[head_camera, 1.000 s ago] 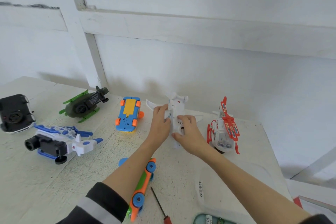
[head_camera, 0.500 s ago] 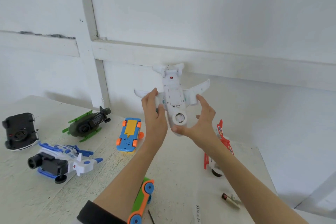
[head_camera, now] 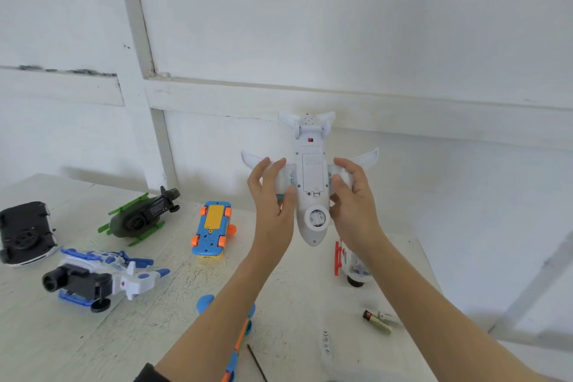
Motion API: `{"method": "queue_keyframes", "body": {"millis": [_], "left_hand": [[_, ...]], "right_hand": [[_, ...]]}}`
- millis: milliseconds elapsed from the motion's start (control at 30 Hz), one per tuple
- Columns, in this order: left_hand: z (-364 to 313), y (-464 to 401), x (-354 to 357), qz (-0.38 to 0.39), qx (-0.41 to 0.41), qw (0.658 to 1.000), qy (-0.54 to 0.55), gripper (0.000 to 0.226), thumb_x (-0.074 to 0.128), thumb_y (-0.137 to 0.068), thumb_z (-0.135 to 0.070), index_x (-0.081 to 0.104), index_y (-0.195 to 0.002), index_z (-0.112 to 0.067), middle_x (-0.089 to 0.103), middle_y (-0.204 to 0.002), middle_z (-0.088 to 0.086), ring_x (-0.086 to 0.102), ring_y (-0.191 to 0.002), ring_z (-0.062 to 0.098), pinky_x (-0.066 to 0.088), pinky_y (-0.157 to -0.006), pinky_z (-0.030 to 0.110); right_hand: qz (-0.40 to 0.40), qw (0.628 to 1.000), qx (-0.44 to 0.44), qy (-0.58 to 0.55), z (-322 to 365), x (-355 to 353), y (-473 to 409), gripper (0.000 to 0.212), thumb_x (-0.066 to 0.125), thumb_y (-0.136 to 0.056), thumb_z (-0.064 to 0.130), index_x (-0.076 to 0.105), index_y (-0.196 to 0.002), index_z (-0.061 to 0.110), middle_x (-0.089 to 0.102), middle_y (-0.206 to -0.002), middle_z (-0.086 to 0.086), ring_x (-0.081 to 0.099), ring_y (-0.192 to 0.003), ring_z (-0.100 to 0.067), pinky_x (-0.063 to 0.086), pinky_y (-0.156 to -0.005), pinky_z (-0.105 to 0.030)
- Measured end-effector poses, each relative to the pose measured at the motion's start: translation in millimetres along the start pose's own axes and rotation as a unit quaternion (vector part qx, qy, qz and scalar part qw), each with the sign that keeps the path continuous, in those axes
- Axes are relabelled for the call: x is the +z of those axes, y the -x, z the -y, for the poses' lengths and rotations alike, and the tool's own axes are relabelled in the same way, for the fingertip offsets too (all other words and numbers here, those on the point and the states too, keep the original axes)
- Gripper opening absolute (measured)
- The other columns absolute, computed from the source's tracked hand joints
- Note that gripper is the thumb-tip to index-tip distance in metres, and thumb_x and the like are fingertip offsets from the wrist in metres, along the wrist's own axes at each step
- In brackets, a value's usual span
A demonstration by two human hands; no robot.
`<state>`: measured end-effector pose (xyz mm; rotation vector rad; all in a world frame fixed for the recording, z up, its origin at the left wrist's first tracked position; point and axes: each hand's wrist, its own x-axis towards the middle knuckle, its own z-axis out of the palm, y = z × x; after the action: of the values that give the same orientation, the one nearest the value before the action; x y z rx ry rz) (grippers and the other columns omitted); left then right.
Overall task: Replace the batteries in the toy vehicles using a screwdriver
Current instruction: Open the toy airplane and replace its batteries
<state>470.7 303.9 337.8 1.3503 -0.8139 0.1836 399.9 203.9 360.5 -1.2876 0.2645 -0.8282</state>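
Smooth plastic airplane, rough table

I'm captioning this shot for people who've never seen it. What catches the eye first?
A white toy plane, belly toward the camera, held up in front of the wall between the left hand and right hand. Below, other upturned toys dot the table, brightest the blue and yellow car beside the left forearm.
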Motion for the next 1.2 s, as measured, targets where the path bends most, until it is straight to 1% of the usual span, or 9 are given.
{"method": "queue_keyframes", "body": {"millis": [100,267,367,433,500,767,933,1033,1200], "left_hand": [[-9.3,18.8,3.3,0.049,-0.053,0.996,0.043,0.053,0.064,-0.092,-0.016,0.035,-0.129,-0.041,0.01,-0.149,-0.005,0.031,-0.112,-0.032,0.039,-0.084,0.0],[-17.5,48.3,5.0,0.094,-0.107,0.99,-0.006,0.076,0.078,-0.081,-0.03,0.028,-0.13,-0.059,-0.017,-0.157,-0.011,-0.002,-0.128,-0.031,0.026,-0.113,0.026],[-28.1,62.0,1.7,0.135,-0.145,0.979,0.04,0.082,0.077,-0.08,-0.034,0.026,-0.138,-0.06,0.007,-0.156,-0.012,0.025,-0.142,-0.002,0.043,-0.106,0.03],[-34.9,69.2,-3.5,0.171,-0.157,0.968,0.094,0.088,0.074,-0.085,-0.019,0.018,-0.145,-0.05,0.036,-0.146,-0.013,0.056,-0.12,0.003,0.052,-0.087,0.02],[-43.2,75.3,-10.2,0.182,-0.152,0.965,0.113,0.091,0.07,-0.086,-0.008,0.013,-0.147,-0.044,0.049,-0.138,-0.015,0.063,-0.107,-0.002,0.051,-0.081,0.016],[-61.2,107.1,-43.4,0.11,-0.136,0.977,0.119,0.092,0.064,-0.089,0.0,0.007,-0.149,-0.04,0.052,-0.12,-0.04,0.061,-0.105,-0.01,0.049,-0.08,0.011],[-65.3,102.6,-75.4,0.07,-0.106,0.984,0.122,0.096,0.069,-0.082,-0.009,0.006,-0.14,-0.051,0.034,-0.153,-0.009,0.057,-0.121,0.005,0.051,-0.083,0.016],[-62.1,99.3,-91.0,0.066,-0.089,0.989,0.097,0.097,0.075,-0.078,-0.02,0.01,-0.135,-0.062,0.029,-0.156,-0.007,0.052,-0.129,0.018,0.053,-0.097,0.033],[-50.9,98.3,-101.9,0.055,-0.106,0.992,0.051,0.097,0.081,-0.071,-0.038,0.014,-0.131,-0.075,0.025,-0.159,-0.005,0.042,-0.138,0.026,0.041,-0.108,0.055]], "right_hand": [[-0.013,1.0,-0.011,0.001,-0.6,-4.1,11.1,0.022,0.038,-0.1,0.015,0.051,-0.113,0.027,0.058,-0.112,-0.004,0.063,-0.091,-0.02,0.057,-0.068,-0.038],[-0.039,0.998,-0.033,0.022,-0.4,-11.3,37.0,0.024,0.039,-0.099,0.018,0.054,-0.11,0.034,0.056,-0.12,-0.005,0.061,-0.105,-0.026,0.055,-0.079,-0.047],[-0.033,0.999,-0.03,0.006,3.4,-14.0,52.8,0.025,0.04,-0.099,0.017,0.054,-0.11,0.035,0.054,-0.124,-0.009,0.061,-0.106,-0.028,0.056,-0.078,-0.047],[-0.016,1.0,-0.018,-0.009,5.3,-14.3,62.6,0.024,0.041,-0.099,0.017,0.054,-0.112,0.032,0.051,-0.128,-0.014,0.06,-0.108,-0.031,0.056,-0.077,-0.046],[0.005,1.0,-0.004,-0.03,7.1,-13.3,73.4,0.024,0.04,-0.099,0.016,0.053,-0.115,0.029,0.05,-0.129,-0.017,0.06,-0.109,-0.033,0.057,-0.077,-0.045],[0.121,0.993,0.001,0.0,20.2,7.0,112.7,0.029,0.04,-0.1,0.019,0.046,-0.123,0.035,0.057,-0.125,-0.005,0.062,-0.104,-0.02,0.054,-0.079,-0.034],[0.075,0.983,-0.071,0.151,8.0,9.6,129.4,0.037,0.04,-0.098,0.036,0.03,-0.129,0.053,0.045,-0.13,0.008,0.061,-0.102,-0.011,0.047,-0.092,-0.03],[0.007,0.934,-0.204,0.294,-18.0,6.3,140.4,0.049,0.044,-0.095,0.02,0.024,-0.136,0.036,0.039,-0.126,0.0,0.051,-0.086,-0.006,0.041,-0.079,-0.012],[0.185,0.82,-0.064,0.538,-51.5,2.0,154.1,0.052,0.058,-0.089,0.025,0.033,-0.135,0.029,0.052,-0.101,0.007,0.047,-0.093,-0.012,0.041,-0.079,-0.029]]}}
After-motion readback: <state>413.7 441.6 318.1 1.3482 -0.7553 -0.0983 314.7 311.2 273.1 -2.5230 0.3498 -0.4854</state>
